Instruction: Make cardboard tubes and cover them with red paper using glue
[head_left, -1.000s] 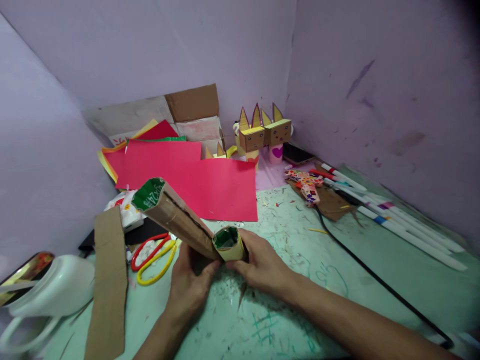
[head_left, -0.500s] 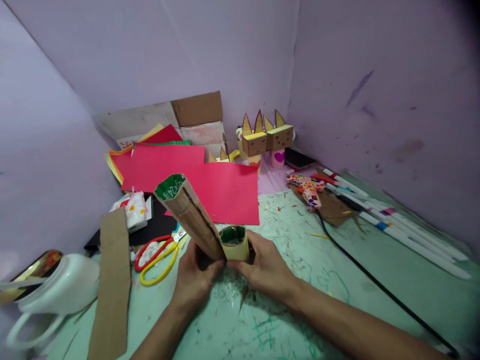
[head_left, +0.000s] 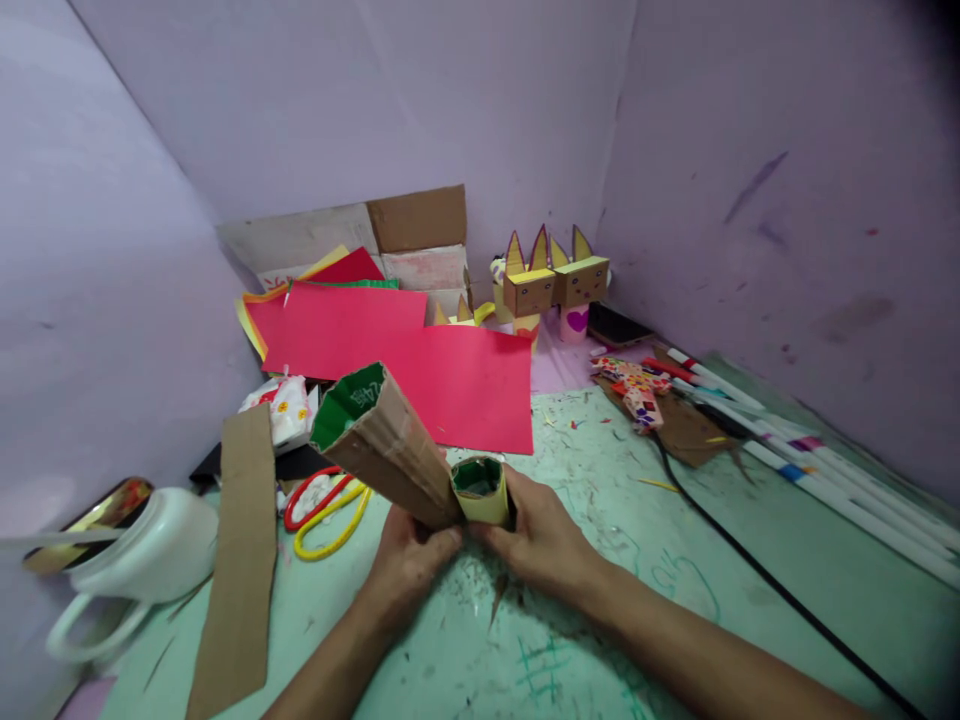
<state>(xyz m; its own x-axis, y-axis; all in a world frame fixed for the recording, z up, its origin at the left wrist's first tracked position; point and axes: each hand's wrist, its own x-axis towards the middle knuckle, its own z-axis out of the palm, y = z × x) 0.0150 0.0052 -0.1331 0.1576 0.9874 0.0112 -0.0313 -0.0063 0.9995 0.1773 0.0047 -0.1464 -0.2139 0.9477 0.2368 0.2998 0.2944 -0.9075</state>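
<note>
My left hand grips the lower end of a long brown cardboard tube, green inside, which leans up and to the left. In my right hand is a short yellow-covered cardboard tube, also green inside, held nearly upright. The tubes' lower parts are close together; whether they are joined cannot be seen. Both thumbs meet near the bases, just above the pale green table. Left of my hands lie red-and-yellow scissors, their blades hidden behind the long tube.
A cardboard strip and a white mug are at left. Red paper sheets lie behind. Cardboard animal figures stand at the back. At right are a cloth-patterned glue gun, its black cord and several white markers.
The long tube tilts further left and its open green end turns more toward me. The view shifts slightly, so everything appears further right. Both hands keep their hold.
</note>
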